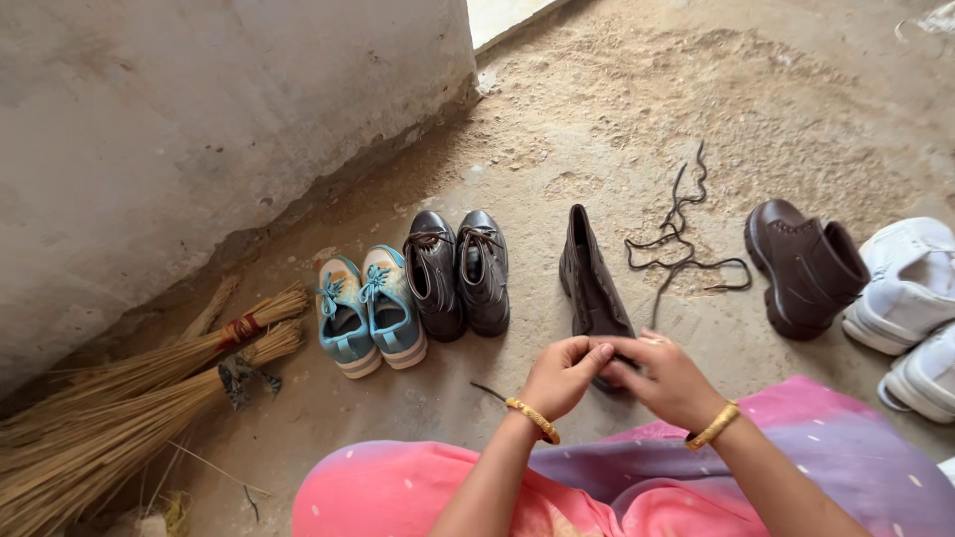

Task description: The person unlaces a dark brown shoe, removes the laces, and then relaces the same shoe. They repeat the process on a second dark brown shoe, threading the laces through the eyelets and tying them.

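**Inspector:** Surface and room?

**Operator:** From my remote feed I see a bare concrete floor [418,408], dusty, with loose sand banked toward the rough grey wall [199,109] on the left. Two straw brooms [129,398] lie at the wall's foot.

**Inspector:** Hands?

**Operator:** The left hand [559,378] and right hand [665,380] meet over the near end of a dark brown boot [591,283] lying on the floor. Each grip is pressed together, fingertips touching the other hand's. What they pinch, I cannot tell.

**Inspector:** Surroundings?

**Operator:** A loose dark shoelace [681,239] lies coiled just right of that boot, with its upright mate [804,268] beyond. White shoes [910,288] sit at the right edge. Left of the boot stand laced dark brown shoes [460,273], then blue sneakers [366,310].
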